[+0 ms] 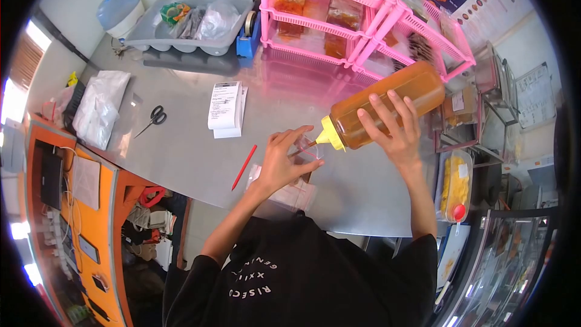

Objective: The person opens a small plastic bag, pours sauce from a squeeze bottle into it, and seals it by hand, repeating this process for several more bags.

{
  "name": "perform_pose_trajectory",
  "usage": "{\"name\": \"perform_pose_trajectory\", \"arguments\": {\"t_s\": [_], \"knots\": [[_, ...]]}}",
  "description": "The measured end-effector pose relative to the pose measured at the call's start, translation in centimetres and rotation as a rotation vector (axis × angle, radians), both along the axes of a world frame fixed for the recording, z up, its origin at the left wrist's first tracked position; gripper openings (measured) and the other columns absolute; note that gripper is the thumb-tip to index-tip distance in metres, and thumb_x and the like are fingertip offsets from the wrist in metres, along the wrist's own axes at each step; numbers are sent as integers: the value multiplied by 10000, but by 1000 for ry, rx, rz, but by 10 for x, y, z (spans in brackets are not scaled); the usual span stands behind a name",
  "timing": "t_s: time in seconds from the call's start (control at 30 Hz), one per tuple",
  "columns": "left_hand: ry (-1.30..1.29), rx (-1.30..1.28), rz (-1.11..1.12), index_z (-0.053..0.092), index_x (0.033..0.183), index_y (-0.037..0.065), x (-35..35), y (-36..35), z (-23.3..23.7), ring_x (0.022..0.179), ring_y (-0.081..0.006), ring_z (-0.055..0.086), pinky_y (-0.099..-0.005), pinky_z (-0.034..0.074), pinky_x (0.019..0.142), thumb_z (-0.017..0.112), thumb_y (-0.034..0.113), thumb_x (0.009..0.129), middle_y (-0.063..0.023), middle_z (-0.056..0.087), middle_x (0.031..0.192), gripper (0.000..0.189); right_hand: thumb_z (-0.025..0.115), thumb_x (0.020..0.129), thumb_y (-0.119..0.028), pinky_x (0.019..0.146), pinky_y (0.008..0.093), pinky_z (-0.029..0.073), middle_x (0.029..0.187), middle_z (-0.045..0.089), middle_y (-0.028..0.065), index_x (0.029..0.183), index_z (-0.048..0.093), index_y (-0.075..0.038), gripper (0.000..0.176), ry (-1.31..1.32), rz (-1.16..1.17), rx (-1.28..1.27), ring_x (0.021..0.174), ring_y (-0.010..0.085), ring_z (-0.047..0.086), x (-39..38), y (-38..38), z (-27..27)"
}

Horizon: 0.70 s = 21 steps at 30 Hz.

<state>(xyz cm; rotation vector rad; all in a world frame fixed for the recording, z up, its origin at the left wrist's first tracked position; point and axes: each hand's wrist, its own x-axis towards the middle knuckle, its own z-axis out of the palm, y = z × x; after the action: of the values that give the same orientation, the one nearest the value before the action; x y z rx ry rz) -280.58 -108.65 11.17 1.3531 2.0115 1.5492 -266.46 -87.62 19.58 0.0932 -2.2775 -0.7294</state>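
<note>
My right hand [394,126] is wrapped round a large squeeze bottle [378,104] of amber-brown liquid, tipped with its yellow nozzle pointing down to the left. The nozzle tip reaches the mouth of a small clear plastic bag [310,148]. Fingers and thumb of my left hand [283,160] hold that bag's mouth spread around the tip. Below my left hand lie clear plastic bags [293,195] near the table's front edge. To its left is a red pen-like stick [244,168].
On the metal table [181,157] lie black scissors [152,118], a paper pad [227,109] and a white plastic package [101,108]. Pink racks [339,54] with packed sauces, a blue tape dispenser [248,37] and a grey tray [187,42] line the back. A yellow-filled container [455,184] stands at right.
</note>
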Motion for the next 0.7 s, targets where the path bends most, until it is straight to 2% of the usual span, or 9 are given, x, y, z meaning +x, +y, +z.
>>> {"name": "perform_pose_trajectory", "arguments": {"t_s": [0.3,0.43,0.5,0.7], "knots": [[62,42,42,611,1173,109,-1,1,-1,771,-142,553,-361,340,903,836,353,612,8,617,803,652,624,842,-190,977,416,432,1260,588,-27,1149,569,-280,325,6,-14,71,1134,267,555,1,1,27],[73,55,42,622,1162,92,0,2,3,791,-165,588,-369,360,915,845,340,596,-22,650,822,657,631,836,-177,969,421,436,1265,586,-21,1132,587,-269,313,0,-27,35,1144,273,547,5,2,30],[98,75,52,631,1154,73,0,2,6,800,-185,622,-371,395,908,860,297,578,-57,677,837,659,634,826,-164,968,427,436,1265,587,-16,1141,590,-265,334,0,-28,7,1148,276,543,6,3,29],[120,111,55,631,1151,65,-2,5,5,772,-180,613,-347,402,892,863,277,567,-57,686,823,663,690,733,-77,972,456,427,1273,577,22,1193,580,-227,496,-12,-28,-214,1158,292,531,10,1,20]]}}
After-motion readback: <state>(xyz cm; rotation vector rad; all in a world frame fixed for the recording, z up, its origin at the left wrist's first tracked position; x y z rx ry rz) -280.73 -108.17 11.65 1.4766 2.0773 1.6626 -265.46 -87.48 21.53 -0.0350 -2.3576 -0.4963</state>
